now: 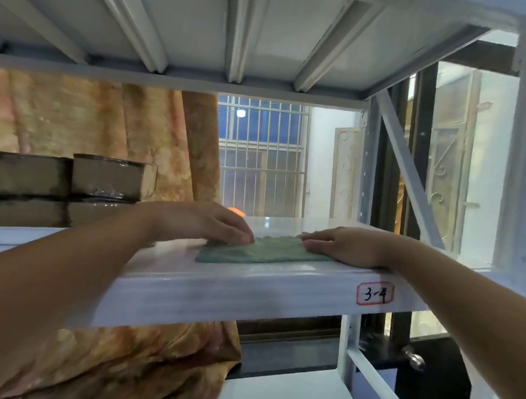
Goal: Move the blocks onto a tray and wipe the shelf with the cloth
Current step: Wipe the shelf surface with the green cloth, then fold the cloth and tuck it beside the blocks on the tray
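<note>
Item: one label [375,293], a small white sticker with a rounded red border, stuck on the front face of the white shelf [218,292], toward its right end. Marking: handwritten in dark ink, it reads "3-4", the strokes slightly blurred but legible.

One head-worn view — close, level with the shelf [249,288] edge; facing forward toward the window [260,155].

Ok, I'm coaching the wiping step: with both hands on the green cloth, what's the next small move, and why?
Probably slide the green cloth along the white shelf: the left hand and right hand press its two ends, and it lies flat near the front edge.
</note>
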### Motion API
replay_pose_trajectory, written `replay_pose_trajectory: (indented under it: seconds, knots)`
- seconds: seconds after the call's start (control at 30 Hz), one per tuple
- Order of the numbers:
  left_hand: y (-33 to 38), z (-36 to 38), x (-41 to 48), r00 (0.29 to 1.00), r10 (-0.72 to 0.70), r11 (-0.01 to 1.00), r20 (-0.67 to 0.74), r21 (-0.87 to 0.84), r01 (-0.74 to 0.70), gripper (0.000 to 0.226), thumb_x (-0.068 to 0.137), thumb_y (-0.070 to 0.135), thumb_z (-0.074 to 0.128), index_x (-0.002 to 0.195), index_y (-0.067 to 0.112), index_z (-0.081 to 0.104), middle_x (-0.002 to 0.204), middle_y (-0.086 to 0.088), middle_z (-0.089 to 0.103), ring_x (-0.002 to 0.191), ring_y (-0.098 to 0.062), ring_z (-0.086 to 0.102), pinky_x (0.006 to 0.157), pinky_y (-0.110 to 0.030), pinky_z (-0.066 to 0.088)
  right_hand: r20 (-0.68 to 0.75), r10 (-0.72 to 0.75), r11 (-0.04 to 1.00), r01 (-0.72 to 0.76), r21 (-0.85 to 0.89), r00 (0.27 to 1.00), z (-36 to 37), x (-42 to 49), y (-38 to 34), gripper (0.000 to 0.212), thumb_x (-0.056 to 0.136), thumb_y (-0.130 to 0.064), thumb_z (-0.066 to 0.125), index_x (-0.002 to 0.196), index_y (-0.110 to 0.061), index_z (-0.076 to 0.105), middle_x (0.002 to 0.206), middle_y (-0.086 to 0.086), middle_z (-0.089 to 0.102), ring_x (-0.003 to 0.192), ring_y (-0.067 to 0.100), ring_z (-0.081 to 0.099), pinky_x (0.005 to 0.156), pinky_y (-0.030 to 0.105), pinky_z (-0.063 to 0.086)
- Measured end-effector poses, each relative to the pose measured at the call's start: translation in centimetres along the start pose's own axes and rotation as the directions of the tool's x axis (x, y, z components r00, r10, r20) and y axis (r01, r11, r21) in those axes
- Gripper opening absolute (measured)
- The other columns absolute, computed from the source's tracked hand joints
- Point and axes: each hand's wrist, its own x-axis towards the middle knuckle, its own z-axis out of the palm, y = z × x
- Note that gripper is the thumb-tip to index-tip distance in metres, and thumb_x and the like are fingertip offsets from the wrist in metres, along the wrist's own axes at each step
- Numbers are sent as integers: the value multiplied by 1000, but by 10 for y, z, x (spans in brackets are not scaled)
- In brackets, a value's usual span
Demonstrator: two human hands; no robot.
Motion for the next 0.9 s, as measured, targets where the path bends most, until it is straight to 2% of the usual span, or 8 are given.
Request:
replay_pose_trajectory:
  seconds: [0.13,0.27,0.37,0.47,0.6,0.7,0.77,0.9]
  knots:
    - [5,-2,-9,980,-102,987,173,141,78,45,69,59,65,113,51,57,122,29,51,113,12,46,91,-15,36,-1,25,1000,-25,1,1000,-3,-3,8,57,89,-65,31,142,-45,28,147,1,40,127,21,43,107,42,30]
    - [6,3,-8,998,-68,982,9,177,65,28,77,48,65,105,45,63,114,28,58,108,10,52,91,-17,38,-25,-36,992,38,123,999,-18,-9,7,57,92,-37,53,143,-34,30,138,3,49,108,22,59,86,29,51]
    - [6,2,-11,998,-23,978,-57,204,34,16,83,37,65,99,37,66,103,23,65,97,12,58,77,-7,42,-21,-109,986,111,121,994,-24,-14,14,39,90,-21,58,127,-32,51,134,-5,51,106,8,55,80,17,47]
    - [5,1,-20,998,-55,965,-16,258,57,23,79,46,66,101,41,63,108,27,59,101,14,54,79,-6,43,-81,-145,984,153,95,986,-23,-16,23,24,87,-23,62,109,-31,58,122,-9,56,103,6,56,86,21,46]
    - [2,12,-25,973,82,899,-216,437,21,9,80,32,62,83,40,61,91,23,65,89,13,58,74,-5,45,-58,-175,977,180,112,983,-23,-23,28,11,87,-32,62,93,-38,56,103,-14,62,100,10,60,82,21,50]
    - [9,21,-21,941,184,757,-283,651,48,16,79,26,55,68,35,50,68,14,61,67,0,57,59,-17,44,-22,-176,983,176,41,984,-23,-32,27,17,88,-38,59,104,-38,61,109,-12,64,102,9,60,92,31,48]
    - [15,21,-19,926,204,696,-318,712,91,17,81,24,51,68,35,46,59,12,54,55,-1,50,48,-15,32,-22,-153,988,154,27,988,-26,-38,26,29,89,-29,59,118,-30,63,113,-8,65,102,10,61,95,33,48]
    - [18,12,-23,921,126,817,-368,565,114,17,89,23,49,79,35,53,53,10,55,52,2,51,49,-14,36,-28,-144,982,139,-131,989,-31,-43,25,42,84,-11,60,123,-28,61,110,-8,65,101,10,60,91,27,48]
